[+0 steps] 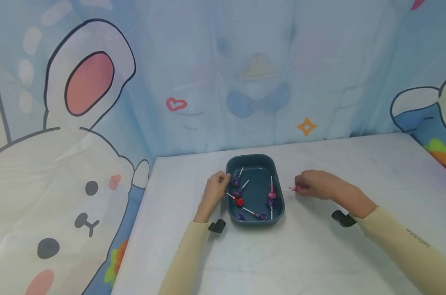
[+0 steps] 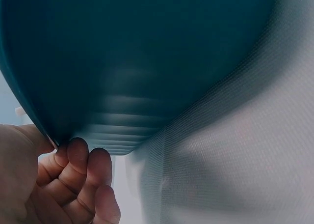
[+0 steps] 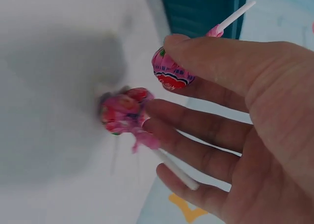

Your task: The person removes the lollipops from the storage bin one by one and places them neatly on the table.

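Note:
A dark teal tray (image 1: 257, 174) stands on the white-covered table with several wrapped lollipops in it: purple ones, a red one (image 1: 239, 202) and a pink one (image 1: 272, 195). At its left side my left hand (image 1: 216, 186) pinches the rim, thumb on one side and curled fingers on the other, as the left wrist view shows. To the right of the tray is my right hand (image 1: 316, 184), low over the table. Its thumb and forefinger pinch a pink lollipop (image 3: 171, 72), white stick pointing up. Beside the other fingers is more pink-wrapped candy (image 3: 122, 113) with a white stick, close to the tabletop.
The white tablecloth (image 1: 267, 258) spreads around the tray. Behind the table hangs a light blue cartoon curtain (image 1: 208, 73), and a large printed rabbit (image 1: 60, 184) covers the left side. A dark wrist camera mount (image 1: 343, 218) sits at the right cuff.

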